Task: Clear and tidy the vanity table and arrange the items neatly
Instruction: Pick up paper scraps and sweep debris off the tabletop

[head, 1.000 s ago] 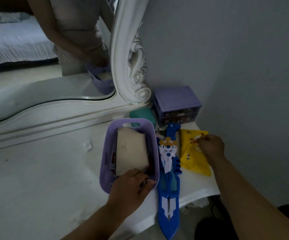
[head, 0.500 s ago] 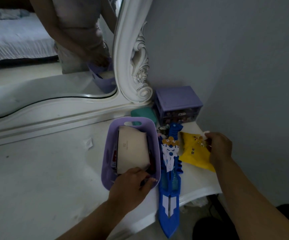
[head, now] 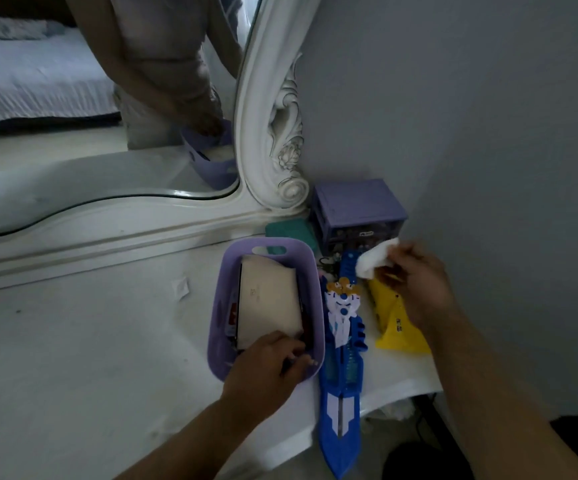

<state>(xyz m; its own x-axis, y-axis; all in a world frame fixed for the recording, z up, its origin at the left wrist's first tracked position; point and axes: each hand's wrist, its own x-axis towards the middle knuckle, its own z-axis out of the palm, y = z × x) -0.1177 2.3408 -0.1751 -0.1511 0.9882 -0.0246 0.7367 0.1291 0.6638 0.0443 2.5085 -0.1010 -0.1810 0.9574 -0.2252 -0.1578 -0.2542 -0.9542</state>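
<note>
A lilac plastic basket (head: 223,299) stands on the white vanity table (head: 73,341) with a cream pouch (head: 268,301) lying in it. My left hand (head: 266,367) grips the basket's near rim. A blue toy sword (head: 343,358) lies right of the basket, its tip past the table edge. A yellow tissue packet (head: 396,323) sits right of the sword. My right hand (head: 415,285) pinches a white tissue (head: 374,259) pulled up from the packet's top.
A lilac drawer box (head: 358,206) stands in the back corner by the grey wall, with a teal item (head: 289,230) beside it. The ornate white mirror frame (head: 270,109) rises behind. A small white scrap (head: 181,287) lies on the table left of the basket.
My right hand has lifted from the yellow packet and drawn a white tissue out of it. My left hand has stayed on the basket rim.
</note>
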